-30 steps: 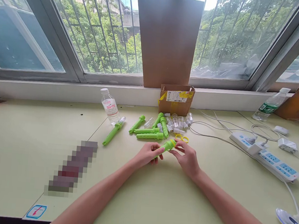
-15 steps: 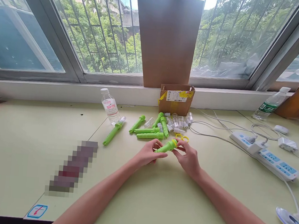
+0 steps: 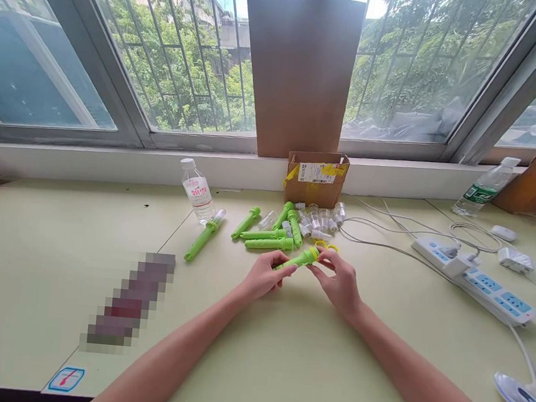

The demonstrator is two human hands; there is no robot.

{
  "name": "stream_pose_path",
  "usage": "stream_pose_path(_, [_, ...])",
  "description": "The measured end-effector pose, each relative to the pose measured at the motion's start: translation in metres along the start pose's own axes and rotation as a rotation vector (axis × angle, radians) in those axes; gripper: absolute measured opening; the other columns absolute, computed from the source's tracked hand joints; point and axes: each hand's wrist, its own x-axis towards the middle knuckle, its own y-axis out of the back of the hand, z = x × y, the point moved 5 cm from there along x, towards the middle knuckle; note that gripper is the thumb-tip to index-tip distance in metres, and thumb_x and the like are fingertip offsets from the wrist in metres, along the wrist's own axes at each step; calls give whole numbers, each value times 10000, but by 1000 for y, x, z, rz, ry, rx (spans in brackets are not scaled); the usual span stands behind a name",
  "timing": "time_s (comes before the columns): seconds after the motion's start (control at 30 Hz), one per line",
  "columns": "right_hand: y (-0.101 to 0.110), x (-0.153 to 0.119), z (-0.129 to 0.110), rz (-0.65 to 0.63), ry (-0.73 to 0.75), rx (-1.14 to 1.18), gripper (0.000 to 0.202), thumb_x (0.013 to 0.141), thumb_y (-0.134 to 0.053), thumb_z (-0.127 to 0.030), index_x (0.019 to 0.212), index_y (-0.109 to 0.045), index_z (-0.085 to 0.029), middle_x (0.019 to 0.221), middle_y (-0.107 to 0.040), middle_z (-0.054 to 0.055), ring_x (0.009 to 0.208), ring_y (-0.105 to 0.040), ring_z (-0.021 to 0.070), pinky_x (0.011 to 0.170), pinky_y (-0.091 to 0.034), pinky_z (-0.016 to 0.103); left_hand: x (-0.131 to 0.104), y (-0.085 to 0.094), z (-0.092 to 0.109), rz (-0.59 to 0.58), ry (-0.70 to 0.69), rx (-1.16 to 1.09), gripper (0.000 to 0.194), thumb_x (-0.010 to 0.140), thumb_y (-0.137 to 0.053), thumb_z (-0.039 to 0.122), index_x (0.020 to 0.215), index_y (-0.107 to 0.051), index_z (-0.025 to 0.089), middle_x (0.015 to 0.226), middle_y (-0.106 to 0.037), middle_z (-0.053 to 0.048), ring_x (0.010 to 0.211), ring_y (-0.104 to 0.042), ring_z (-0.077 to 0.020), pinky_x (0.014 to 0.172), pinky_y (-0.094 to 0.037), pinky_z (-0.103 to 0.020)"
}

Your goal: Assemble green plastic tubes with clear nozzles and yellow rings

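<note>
Centrally, a green tube (image 3: 299,260) is held at a slant above the table (image 3: 351,371), its upper end toward the right and carrying a yellow ring (image 3: 314,254). The left hand (image 3: 262,277) grips the lower part, thumb along the side, while the right hand (image 3: 339,283) has its fingertips at the ringed end (just how firmly they press, I cannot tell). The two hands are near each other, joined only through the tube.

Just beyond it lie yellow loops (image 3: 332,248), partly hidden by the fingers. Farther back and to the left sits a loose group of other green tubes (image 3: 268,243), pointing various ways, with clear plastic pieces (image 3: 323,218) heaped beside them. Behind these stands a small cardboard box (image 3: 314,195) with a white label and yellow tape. Off to the left, another tube with a clear end (image 3: 201,243) lies near an upright water bottle (image 3: 197,193).

Well to the right are a white power strip (image 3: 512,304) with plugs in it, loose cables (image 3: 386,247) and a green-labelled bottle (image 3: 481,193). A brown panel (image 3: 305,73) rises before the window.
</note>
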Motion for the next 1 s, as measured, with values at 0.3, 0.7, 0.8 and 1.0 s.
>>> stream_pose_path(0.3, [1,0,2,-11,-10,18,157,802,-634,-332,839,-532,-218,1090,-666,77,1003,-646,237,805,-601,452,-1,-2,0,-13,6,28,381,776,-562,536,813,-589,158,687,-609,14,370,-377,-33,373,-294,-195])
stream_pose_path(0.7, [0,-1,3,7,-18,30,158,795,-637,-331,839,-534,-219,1092,-660,76,986,-646,233,802,-603,454,-2,-2,2,76,-91,38,296,696,-682,420,809,-579,166,731,-577,6,560,-496,-95,426,-396,-192])
stream_pose_path(0.8, [-1,-1,3,-13,-19,22,161,798,-634,-317,856,-518,-221,1090,-651,73,1014,-633,229,817,-597,446,-2,-2,1,62,-90,26,297,711,-672,422,822,-595,159,703,-559,13,545,-488,-86,431,-406,-191])
stream_pose_path(1.0, [0,-1,1,4,-14,-1,154,807,-617,-343,837,-527,-222,1058,-664,72,994,-641,240,809,-592,462,-3,-2,3,34,-16,0,328,702,-681,442,831,-598,152,702,-579,5,491,-480,-73,409,-412,-192])
